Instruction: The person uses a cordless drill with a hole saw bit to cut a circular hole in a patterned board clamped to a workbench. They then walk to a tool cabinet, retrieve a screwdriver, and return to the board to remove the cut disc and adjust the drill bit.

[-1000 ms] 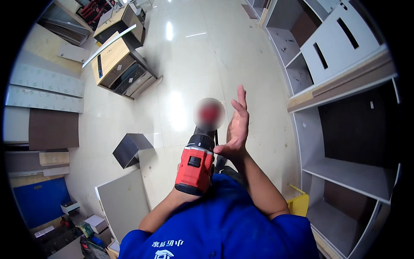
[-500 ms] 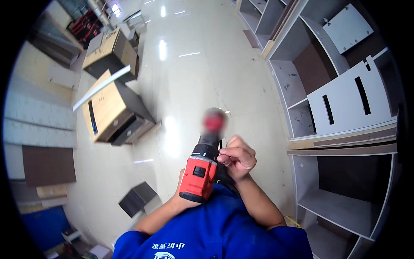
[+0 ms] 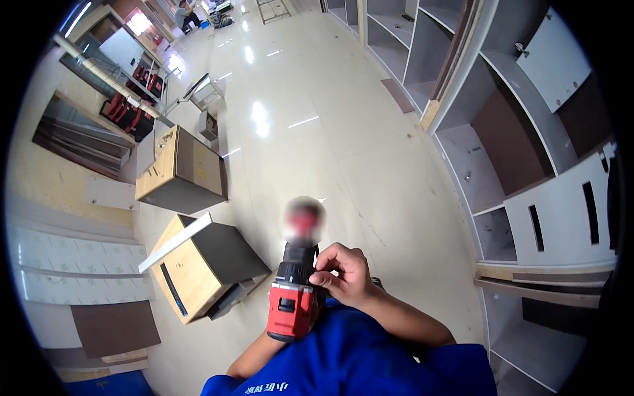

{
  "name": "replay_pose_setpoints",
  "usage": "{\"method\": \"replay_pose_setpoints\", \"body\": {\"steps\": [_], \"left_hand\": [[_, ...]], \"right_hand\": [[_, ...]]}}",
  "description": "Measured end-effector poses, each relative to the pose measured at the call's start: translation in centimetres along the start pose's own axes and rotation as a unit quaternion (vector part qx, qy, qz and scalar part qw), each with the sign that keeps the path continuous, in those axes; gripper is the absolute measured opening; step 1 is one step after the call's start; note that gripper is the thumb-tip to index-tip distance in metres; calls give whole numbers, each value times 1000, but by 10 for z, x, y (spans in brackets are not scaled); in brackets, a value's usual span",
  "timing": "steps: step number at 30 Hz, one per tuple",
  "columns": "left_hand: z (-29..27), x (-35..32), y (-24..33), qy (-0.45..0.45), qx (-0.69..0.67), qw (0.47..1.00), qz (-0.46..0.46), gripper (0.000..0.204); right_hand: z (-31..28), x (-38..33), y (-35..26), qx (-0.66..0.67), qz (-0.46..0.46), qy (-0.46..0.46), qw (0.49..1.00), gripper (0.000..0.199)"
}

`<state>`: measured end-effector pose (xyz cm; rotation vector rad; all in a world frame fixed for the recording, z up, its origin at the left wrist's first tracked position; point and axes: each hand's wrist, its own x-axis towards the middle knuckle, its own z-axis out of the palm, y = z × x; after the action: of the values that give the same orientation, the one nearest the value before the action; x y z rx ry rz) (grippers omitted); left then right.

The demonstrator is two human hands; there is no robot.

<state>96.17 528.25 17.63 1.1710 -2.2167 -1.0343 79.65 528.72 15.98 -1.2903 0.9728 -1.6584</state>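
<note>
A red and black cordless drill (image 3: 294, 300) points away from me over the glossy floor, its tip blurred. My right hand (image 3: 345, 274) is closed over the black collar behind the chuck, thumb and fingers pinching it. My left hand is hidden under the drill's body. Only the left forearm (image 3: 254, 356) shows, running up to the drill's grip and carrying it. Blue sleeves fill the lower edge.
Two wood-and-grey cabinet boxes lie on the floor to the left, one near (image 3: 198, 270) and one farther (image 3: 181, 171). White shelving units (image 3: 502, 165) line the right side. Flat panels (image 3: 72, 264) are stacked at the left wall. A person (image 3: 185, 13) works far off at the top.
My right hand, open and raised beside the drill a second ago, has come down and closed on the collar. The view has shifted, with the cabinet boxes now lower in the picture.
</note>
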Motion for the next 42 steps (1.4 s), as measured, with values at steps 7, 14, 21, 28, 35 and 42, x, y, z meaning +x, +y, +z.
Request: {"method": "replay_pose_setpoints", "body": {"steps": [7,14,21,28,35,42], "left_hand": [[-45,157,-79,23,-85,995,40,33],[-101,351,-207,132,-515,770,-353,24],[-203,579,-308,131,-162,914,347,22],[-274,782,-388,13,-271,954,124,37],[-363,995,-398,70,-143,952,262,29],[-433,1196,-463,115,-112,939,303,21]], "right_hand": [[-13,173,55,-96,-193,-87,973,27],[-33,380,124,56,-51,61,995,30],[-82,611,166,25,-39,182,982,32],[-102,848,243,-103,-151,-1,983,31],[-103,1117,307,-176,-206,-209,939,26],[-100,1339,398,-200,-217,-237,926,27]]}}
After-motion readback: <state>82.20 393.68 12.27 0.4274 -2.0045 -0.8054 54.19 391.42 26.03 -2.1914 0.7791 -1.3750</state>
